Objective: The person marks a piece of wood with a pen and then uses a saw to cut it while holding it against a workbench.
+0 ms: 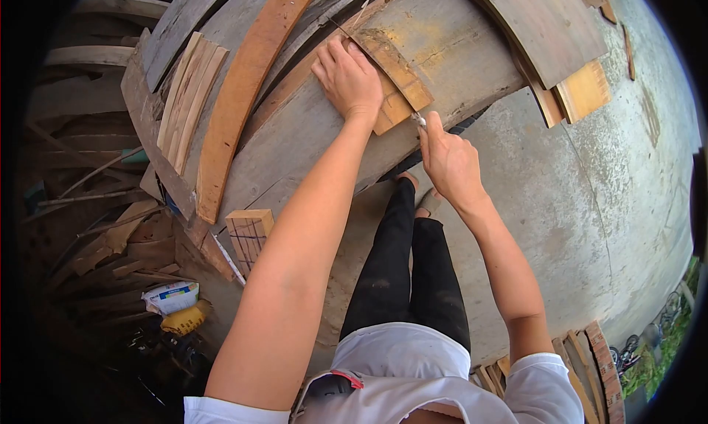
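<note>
The left hand point(348, 79) lies flat, fingers spread, pressing a short curved wooden piece point(394, 74) onto a wide plank point(310, 129) in the upper middle of the frame. The right hand point(446, 158) is closed around a small metal tool point(418, 119) at the piece's lower end. At lower left lies a white packet point(171, 296); its print is unreadable.

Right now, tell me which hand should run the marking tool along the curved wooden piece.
Probably the right hand: it already grips the small tool at the curved wooden piece. The left hand lies flat on it, pinning it.
</note>
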{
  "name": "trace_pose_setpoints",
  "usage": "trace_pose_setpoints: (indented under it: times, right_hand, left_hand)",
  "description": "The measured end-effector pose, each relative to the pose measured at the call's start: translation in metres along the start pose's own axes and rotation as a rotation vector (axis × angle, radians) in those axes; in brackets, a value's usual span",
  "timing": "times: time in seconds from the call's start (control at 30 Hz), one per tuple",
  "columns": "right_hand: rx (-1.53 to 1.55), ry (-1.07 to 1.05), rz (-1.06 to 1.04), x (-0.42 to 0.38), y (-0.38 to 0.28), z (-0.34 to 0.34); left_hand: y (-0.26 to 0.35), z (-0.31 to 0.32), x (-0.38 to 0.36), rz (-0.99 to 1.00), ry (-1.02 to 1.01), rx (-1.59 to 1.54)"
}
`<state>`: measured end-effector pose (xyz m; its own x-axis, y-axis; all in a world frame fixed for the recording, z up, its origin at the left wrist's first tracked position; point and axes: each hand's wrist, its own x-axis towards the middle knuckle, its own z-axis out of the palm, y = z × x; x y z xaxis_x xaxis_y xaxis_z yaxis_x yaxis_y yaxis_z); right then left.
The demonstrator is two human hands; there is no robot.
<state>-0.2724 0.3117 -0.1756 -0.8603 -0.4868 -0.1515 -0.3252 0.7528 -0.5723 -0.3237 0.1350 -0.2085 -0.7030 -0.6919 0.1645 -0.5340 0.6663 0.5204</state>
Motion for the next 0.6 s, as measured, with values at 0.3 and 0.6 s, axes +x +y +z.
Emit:
trace_pose_setpoints:
  times: [0.3,0.6]
  right_hand:
    - [-0.109,-0.022,0.051,-0.035,0.015,-0.003]
    - [-0.051,-0.044,0.065,-0.032,0.011,-0.006]
  left_hand:
    - [-0.003,0.003,0.001,0.031,0.024,0.009]
    - [-0.002,0.002,0.001,0.023,0.000,0.000]
